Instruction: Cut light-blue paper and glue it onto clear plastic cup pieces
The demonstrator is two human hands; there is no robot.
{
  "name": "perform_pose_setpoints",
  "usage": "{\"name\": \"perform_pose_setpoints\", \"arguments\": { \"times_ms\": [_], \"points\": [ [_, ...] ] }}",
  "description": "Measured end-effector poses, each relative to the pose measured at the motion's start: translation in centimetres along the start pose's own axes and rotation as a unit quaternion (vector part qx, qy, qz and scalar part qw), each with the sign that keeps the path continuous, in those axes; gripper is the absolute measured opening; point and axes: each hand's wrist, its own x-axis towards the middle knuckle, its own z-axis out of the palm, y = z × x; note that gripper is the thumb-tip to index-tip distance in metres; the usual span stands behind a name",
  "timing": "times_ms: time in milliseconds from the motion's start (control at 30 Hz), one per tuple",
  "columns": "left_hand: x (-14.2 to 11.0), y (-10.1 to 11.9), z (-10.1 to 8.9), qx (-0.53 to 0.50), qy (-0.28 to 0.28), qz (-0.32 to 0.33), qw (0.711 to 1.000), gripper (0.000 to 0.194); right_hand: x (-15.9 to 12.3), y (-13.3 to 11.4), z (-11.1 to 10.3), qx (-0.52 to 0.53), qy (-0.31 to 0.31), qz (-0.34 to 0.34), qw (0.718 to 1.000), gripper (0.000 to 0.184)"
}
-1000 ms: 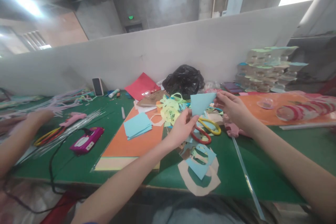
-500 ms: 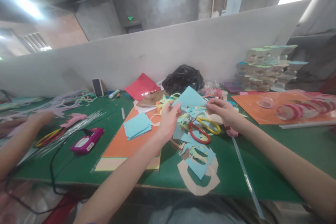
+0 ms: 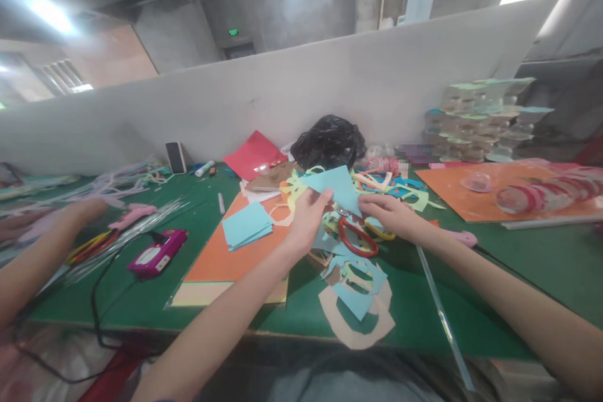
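Note:
A sheet of light blue paper (image 3: 335, 185) is held up between my hands, above a heap of cut scraps. My left hand (image 3: 311, 213) pinches its left side, thumb in front. At its lower right corner, the fingers of my right hand (image 3: 389, 213) are closed on the edge. Scissors (image 3: 358, 239) with one red and one yellow handle lie on the scraps just below, partly hidden by the paper and my right hand. Blue and beige paper cut-offs (image 3: 360, 292) spread toward the table's front edge. A stack of blue paper sheets (image 3: 247, 226) rests on orange card (image 3: 211, 264) to the left.
Under my right forearm lie a pink glue gun (image 3: 461, 238) and a clear stick (image 3: 443, 314). A black plastic bag (image 3: 328, 141) sits behind the scraps. At left, another person's arm (image 3: 42, 248) reaches over the table near a magenta box (image 3: 157, 254). Orange card (image 3: 452, 195) lies at right.
The blue paper has turned and come down slightly, its peak shifting right. My right hand has moved left and down, covering part of the yellow handle.

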Motion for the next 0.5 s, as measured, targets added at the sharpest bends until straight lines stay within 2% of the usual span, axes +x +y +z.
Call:
{"name": "perform_pose_setpoints", "arguments": {
  "times_ms": [100, 167, 233, 333, 500],
  "points": [
    [0.1, 0.1, -0.1, -0.017, -0.009, -0.011, 1.000, 0.038, 0.0, 0.8, 0.2, 0.009, 0.042, -0.022, 0.999, 0.025],
    [0.2, 0.0, -0.2, -0.023, -0.014, -0.019, 0.999, 0.039, 0.1, 1.5, 0.5, -0.002, 0.100, -0.090, 0.991, 0.031],
    [0.1, 0.0, -0.2, -0.011, -0.024, -0.027, 0.999, 0.039, 0.2, 2.1, 0.7, -0.046, 0.147, -0.183, 0.971, 0.034],
    [-0.1, -0.1, -0.2, 0.023, -0.049, -0.039, 0.998, 0.034, 0.3, 2.7, 0.6, -0.130, 0.162, -0.269, 0.940, 0.036],
    [-0.3, 0.1, -0.2, 0.095, -0.065, -0.015, 0.993, 0.029, 0.4, 3.1, 0.0, -0.203, 0.174, -0.309, 0.913, 0.018]
  ]
}}
